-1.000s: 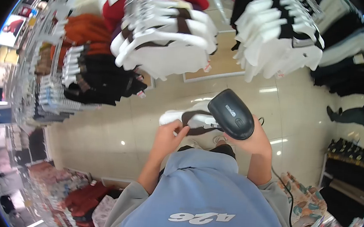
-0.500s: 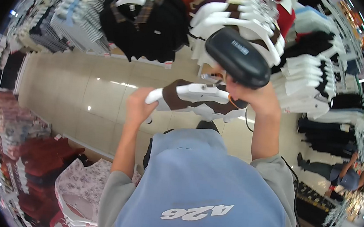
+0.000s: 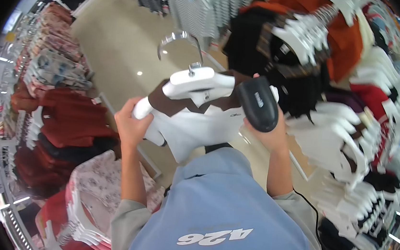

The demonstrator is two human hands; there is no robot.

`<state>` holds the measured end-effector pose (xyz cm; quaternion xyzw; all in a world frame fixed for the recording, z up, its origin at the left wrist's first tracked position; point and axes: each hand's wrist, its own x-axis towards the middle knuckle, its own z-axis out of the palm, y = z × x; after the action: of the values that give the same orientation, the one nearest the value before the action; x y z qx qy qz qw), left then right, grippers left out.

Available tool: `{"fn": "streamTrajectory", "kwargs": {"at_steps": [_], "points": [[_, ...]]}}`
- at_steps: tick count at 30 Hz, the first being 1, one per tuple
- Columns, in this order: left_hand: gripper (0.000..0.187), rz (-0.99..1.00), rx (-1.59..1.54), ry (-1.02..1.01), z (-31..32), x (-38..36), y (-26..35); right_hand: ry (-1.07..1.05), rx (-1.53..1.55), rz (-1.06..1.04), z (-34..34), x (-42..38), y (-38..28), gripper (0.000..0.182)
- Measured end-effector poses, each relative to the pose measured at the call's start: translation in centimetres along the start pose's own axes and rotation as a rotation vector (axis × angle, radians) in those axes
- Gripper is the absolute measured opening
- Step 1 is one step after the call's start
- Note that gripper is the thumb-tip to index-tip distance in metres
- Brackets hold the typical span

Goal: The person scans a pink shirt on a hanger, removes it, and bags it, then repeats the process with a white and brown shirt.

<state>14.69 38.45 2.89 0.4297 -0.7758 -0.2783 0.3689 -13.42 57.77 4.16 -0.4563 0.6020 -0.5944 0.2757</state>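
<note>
My left hand (image 3: 132, 122) is closed round the left end of a white hanger (image 3: 199, 82), whose metal hook points up and away. On the hanger is a white and brown garment (image 3: 191, 126), hanging in front of my body. A black barcode scanner (image 3: 258, 104) with a rounded head covers much of my right hand (image 3: 272, 132), which grips it beside the hanger's right end. Whether those fingers also hold the hanger is hidden by the scanner.
Black tops (image 3: 246, 40) and white garments on hangers (image 3: 334, 128) hang at the upper right and right. Rust-red clothes (image 3: 75, 118) and a floral pink top (image 3: 100, 183) hang at the left. A tiled aisle floor (image 3: 107, 34) runs between the racks.
The view has turned, so the racks shift to the right. The hanger has come round with its hook pointing up, and the scanner now stands more upright at its right end.
</note>
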Motion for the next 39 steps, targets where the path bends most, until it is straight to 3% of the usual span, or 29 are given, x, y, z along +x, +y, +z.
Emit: {"fn": "streamTrajectory", "kwargs": {"at_steps": [3,8,10,11,13,15,17,18,19,21,24,28,29,31,39], "points": [[0.033,-0.038,0.056,-0.013,-1.8,5.6,-2.1,-0.086,0.12,-0.141,4.0,8.2,3.1,0.083],[0.033,-0.209,0.177,0.09,-5.8,10.4,-6.7,-0.099,0.155,0.09,8.1,17.3,5.7,0.061],[0.033,-0.268,0.227,0.142,-6.8,10.3,-8.8,-0.291,0.494,0.287,9.7,21.7,5.7,0.074],[0.033,-0.29,0.248,0.176,-6.8,9.8,-10.3,-0.354,0.675,0.253,11.4,23.9,5.0,0.071],[0.03,-0.39,0.25,0.212,-6.4,8.7,-14.2,-0.588,0.754,0.27,17.6,30.0,4.1,0.069],[0.029,-0.466,0.266,0.213,-6.1,9.0,-15.9,-0.656,0.61,0.296,22.4,32.7,3.5,0.065],[0.03,-0.511,0.243,0.247,-5.9,10.2,-18.2,-0.851,0.315,0.17,27.2,35.3,2.5,0.057],[0.03,-0.543,0.235,0.252,-6.2,11.1,-19.7,-0.864,0.278,0.187,29.7,36.6,1.7,0.045],[0.03,-0.536,0.222,0.274,-6.7,12.3,-21.4,-0.887,0.204,0.075,32.0,38.2,1.2,0.041],[0.029,-0.547,0.174,0.294,-8.2,15.1,-24.6,-0.885,0.204,0.128,35.8,41.0,1.9,0.04],[0.028,-0.568,0.13,0.265,-11.9,20.4,-28.8,-0.97,0.368,0.428,40.0,46.4,1.9,0.038],[0.025,-0.447,0.084,0.329,-16.0,29.2,-35.3,-1.042,0.422,0.332,46.5,53.7,-0.7,0.041],[0.024,-0.385,0.089,0.352,-16.6,30.9,-36.5,-0.996,0.443,0.204,48.2,55.1,-0.3,0.039],[0.023,-0.389,0.068,0.318,-18.4,33.8,-37.9,-0.943,0.44,0.281,50.2,57.9,-0.8,0.039],[0.027,-0.147,0.301,0.384,-21.4,47.7,-44.0,-0.82,0.772,0.186,54.8,68.4,3.2,0.047]]}}
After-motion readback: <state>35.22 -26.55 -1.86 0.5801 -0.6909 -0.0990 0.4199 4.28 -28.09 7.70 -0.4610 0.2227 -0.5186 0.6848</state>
